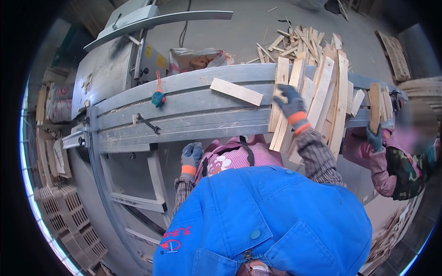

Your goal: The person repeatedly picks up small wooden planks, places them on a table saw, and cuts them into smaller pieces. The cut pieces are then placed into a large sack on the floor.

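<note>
A: Blue apron bib [276, 216] nearest the camera. Left hand [191, 156], grey glove with orange cuff, hangs loosely curled below the desk [184, 103] edge, holding nothing.

B: Right hand?

A: Right hand [291, 105] lies fingers spread on the leaning wooden slats [322, 99], pressing, not clenched. Slats rest on the desk's right part.

B: Progress?

A: Judged partway: one loose slat [236, 91] lies apart, mid-desk; offcut pile [294, 41] on the floor beyond. A co-worker's gloved hand [375, 138] grips more slats at right.
</note>
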Available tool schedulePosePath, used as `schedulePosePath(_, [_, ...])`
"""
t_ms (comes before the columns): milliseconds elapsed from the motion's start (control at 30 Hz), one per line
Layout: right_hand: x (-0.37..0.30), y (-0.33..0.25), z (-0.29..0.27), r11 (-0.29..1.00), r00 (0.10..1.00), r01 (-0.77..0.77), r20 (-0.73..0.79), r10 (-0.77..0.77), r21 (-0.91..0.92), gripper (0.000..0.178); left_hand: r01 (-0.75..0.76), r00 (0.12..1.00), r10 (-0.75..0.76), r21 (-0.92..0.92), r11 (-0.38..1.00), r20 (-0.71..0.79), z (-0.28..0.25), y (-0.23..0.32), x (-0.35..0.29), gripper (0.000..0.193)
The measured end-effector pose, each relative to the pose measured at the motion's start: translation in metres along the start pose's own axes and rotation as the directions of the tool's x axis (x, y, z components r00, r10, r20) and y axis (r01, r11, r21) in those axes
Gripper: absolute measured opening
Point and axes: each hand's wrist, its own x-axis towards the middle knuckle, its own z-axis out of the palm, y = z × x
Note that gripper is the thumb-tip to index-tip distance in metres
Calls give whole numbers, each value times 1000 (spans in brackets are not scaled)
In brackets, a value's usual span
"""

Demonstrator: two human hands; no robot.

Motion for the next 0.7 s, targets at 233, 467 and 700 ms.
schedulePosePath(233, [55, -41, 115, 794, 893, 182, 435, 113, -580, 71, -233, 967, 248, 188, 954, -60, -32, -31, -4, 25])
schedulePosePath(467, [51, -57, 131, 784, 882, -39, 347, 318, -619, 75, 61, 974, -116, -267, 962, -195, -94, -88, -18, 21])
schedulePosePath(700, [34, -78, 154, 820, 906, -169, 240, 347, -547, 99, -163, 978, 163, 8, 987, -129, -127, -115, -3, 23])
